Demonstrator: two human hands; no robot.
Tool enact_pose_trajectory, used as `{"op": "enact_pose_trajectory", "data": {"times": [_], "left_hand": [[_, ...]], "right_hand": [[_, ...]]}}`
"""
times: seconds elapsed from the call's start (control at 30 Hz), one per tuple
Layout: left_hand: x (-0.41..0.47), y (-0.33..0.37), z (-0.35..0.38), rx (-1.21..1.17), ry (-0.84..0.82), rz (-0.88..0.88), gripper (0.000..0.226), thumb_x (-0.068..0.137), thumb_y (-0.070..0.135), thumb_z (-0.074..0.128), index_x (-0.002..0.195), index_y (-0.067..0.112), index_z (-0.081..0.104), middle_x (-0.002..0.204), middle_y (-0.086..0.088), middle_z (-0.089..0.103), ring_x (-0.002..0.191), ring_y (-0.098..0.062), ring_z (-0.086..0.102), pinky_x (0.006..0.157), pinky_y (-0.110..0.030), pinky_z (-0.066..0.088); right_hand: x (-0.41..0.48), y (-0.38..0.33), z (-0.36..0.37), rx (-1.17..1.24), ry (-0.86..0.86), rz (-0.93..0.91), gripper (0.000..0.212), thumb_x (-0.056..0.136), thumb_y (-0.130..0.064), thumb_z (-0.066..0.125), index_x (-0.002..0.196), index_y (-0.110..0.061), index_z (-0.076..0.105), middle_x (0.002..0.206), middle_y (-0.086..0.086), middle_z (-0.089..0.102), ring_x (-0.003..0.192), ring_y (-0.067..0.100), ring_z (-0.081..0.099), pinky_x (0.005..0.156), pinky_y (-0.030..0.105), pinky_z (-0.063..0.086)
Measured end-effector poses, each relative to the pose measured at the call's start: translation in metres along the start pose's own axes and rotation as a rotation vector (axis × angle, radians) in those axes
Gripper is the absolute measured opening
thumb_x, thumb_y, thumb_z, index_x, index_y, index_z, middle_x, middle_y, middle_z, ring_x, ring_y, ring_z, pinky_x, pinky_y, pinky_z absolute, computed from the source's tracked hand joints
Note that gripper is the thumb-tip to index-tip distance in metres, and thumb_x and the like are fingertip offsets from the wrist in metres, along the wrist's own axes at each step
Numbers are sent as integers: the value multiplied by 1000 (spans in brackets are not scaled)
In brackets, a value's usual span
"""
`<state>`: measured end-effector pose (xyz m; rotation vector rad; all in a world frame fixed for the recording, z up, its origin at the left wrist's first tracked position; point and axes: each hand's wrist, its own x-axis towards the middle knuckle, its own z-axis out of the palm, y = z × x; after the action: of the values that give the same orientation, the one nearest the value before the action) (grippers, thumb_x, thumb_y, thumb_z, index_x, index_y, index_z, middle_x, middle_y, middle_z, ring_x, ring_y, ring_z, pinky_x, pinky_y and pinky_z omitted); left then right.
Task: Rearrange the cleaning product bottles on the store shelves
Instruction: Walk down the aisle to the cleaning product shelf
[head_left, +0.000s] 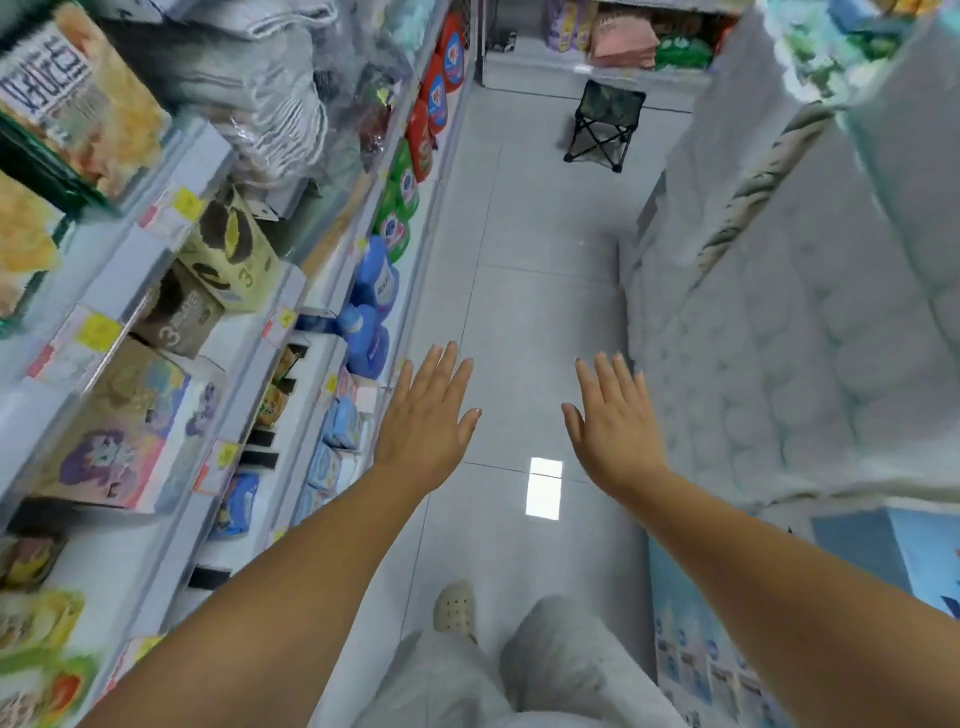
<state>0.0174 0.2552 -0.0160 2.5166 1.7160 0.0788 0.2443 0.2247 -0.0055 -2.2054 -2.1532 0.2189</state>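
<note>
We note left hand (423, 418) and right hand (615, 423) empty, fingers (444, 366) spread, apparently ready for blue plastic detergent bottles (370, 338) at ten o'clock

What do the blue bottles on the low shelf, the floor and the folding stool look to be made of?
Blue bottles: likely moulded plastic, opaque with a soft sheen, going by the smooth rounded shoulders.
Floor: glazed tile, probably ceramic, with visible joint lines and a sharp light reflection.
Folding stool: matte dark fabric seat on thin black crossed legs, probably metal tube, though too small to be sure.
</note>
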Motion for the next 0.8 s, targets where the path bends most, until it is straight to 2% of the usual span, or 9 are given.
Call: {"op": "enact_pose_trajectory", "data": {"times": [0.1, 0.2, 0.37, 0.5, 0.67, 0.8], "left_hand": [[58, -9, -1, -13, -2, -3, 60, 97, 42, 31, 148, 16, 14, 157, -7, 8, 145, -22, 5, 117, -42, -2], [125, -14, 0, -9, 19, 8, 60, 97, 41, 33, 148, 16, 15, 157, -7, 10, 145, -22, 6, 114, -36, -11], [243, -18, 2, -14, 30, -21, 61, 94, 46, 21, 147, 16, 18, 157, -7, 12, 144, -22, 9, 115, -37, -5], [339, -8, -4, -52, 39, -35, 61, 94, 46, 20, 148, 17, 17, 157, -5, 9, 145, -20, 6, 112, -32, -14], [452, -7, -13, -70, 71, -17, 60, 94, 46, 22, 146, 16, 24, 155, -7, 19, 143, -22, 14, 117, -39, 2], [553, -28, -14, -47, 87, -22, 59, 94, 46, 24, 145, 16, 26, 154, -8, 23, 143, -22, 17, 115, -40, 4]], "right_hand": [[50, 8, -5, 17, -12, 22, 65, 94, -44, 17, 145, -8, 32, 152, 19, 32, 143, 36, 24, 117, 49, 15], [111, 28, -6, 38, -7, 39, 65, 94, -45, 16, 146, -8, 30, 153, 18, 29, 144, 35, 21, 117, 47, 12], [226, 73, -12, 41, -42, 27, 59, 99, -41, 17, 150, -11, 17, 158, 15, 16, 147, 31, 8, 118, 43, 2], [311, 108, -32, 38, -30, 6, 73, 90, -48, 5, 149, -9, 24, 155, 17, 24, 145, 33, 16, 116, 41, 2], [421, 139, -51, 42, -34, 1, 75, 88, -48, 5, 147, -7, 26, 154, 19, 27, 144, 35, 19, 118, 46, 9], [518, 154, -58, 38, -24, -16, 73, 90, -48, 2, 150, -10, 17, 158, 15, 17, 147, 32, 10, 117, 41, 0]]}}
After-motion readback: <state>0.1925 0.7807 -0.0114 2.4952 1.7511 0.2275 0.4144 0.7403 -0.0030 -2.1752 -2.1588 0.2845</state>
